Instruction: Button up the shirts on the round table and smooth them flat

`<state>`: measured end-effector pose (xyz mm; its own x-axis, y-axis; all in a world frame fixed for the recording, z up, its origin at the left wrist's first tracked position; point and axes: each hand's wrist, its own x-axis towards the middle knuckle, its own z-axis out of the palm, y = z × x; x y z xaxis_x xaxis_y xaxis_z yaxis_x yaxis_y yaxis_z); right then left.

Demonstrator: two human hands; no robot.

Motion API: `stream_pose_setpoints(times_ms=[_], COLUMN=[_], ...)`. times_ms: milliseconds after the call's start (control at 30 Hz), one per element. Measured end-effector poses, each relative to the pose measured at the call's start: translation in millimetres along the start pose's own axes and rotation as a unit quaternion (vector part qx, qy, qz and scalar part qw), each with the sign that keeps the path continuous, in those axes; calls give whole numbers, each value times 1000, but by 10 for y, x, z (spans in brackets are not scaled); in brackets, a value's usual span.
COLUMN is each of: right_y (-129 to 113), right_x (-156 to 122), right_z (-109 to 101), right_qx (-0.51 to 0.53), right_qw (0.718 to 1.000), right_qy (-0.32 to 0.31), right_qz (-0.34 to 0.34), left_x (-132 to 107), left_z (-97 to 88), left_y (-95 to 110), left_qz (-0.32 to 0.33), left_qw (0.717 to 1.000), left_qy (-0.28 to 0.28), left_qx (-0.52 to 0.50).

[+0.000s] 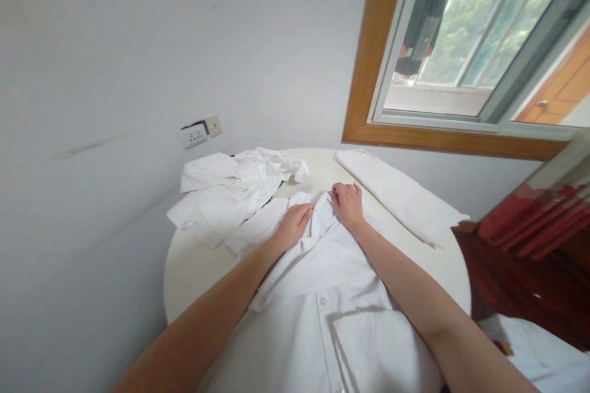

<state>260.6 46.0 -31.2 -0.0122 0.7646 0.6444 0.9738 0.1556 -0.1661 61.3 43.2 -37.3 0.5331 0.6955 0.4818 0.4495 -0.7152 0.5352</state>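
Observation:
A white button-up shirt (322,295) lies spread on the round white table (184,270), its collar pointing away from me. My left hand (295,224) pinches the left side of the collar with curled fingers. My right hand (346,201) grips the right side of the collar, fingers bent over the cloth edge. Both hands sit close together at the neck of the shirt. A button and a chest pocket show lower down on the shirt.
A crumpled heap of white garments (235,193) lies at the table's back left. A folded white garment (401,196) lies along the back right edge. A wall socket (198,132) and a wood-framed window (452,49) are behind; red cloth (530,245) hangs at right.

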Motion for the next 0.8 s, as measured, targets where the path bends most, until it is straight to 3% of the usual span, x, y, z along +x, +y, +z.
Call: stream_pose_setpoints(times_ms=[267, 500, 600, 800], right_y=[12, 20, -2, -165], right_x=[-20, -45, -61, -107], right_z=[11, -17, -96, -230], right_qx=[10, 43, 88, 151], right_qw=[1000, 999, 994, 955], right_qy=[1, -11, -14, -55], right_qz=[8, -15, -66, -249], left_x=[-58, -94, -106, -92], left_z=[-93, -116, -103, -81], left_y=[-2, -11, -43, -93], left_qz=[44, 5, -10, -28], left_qw=[994, 993, 991, 994], left_qy=[-44, -30, -19, -1], left_qx=[88, 116, 130, 110])
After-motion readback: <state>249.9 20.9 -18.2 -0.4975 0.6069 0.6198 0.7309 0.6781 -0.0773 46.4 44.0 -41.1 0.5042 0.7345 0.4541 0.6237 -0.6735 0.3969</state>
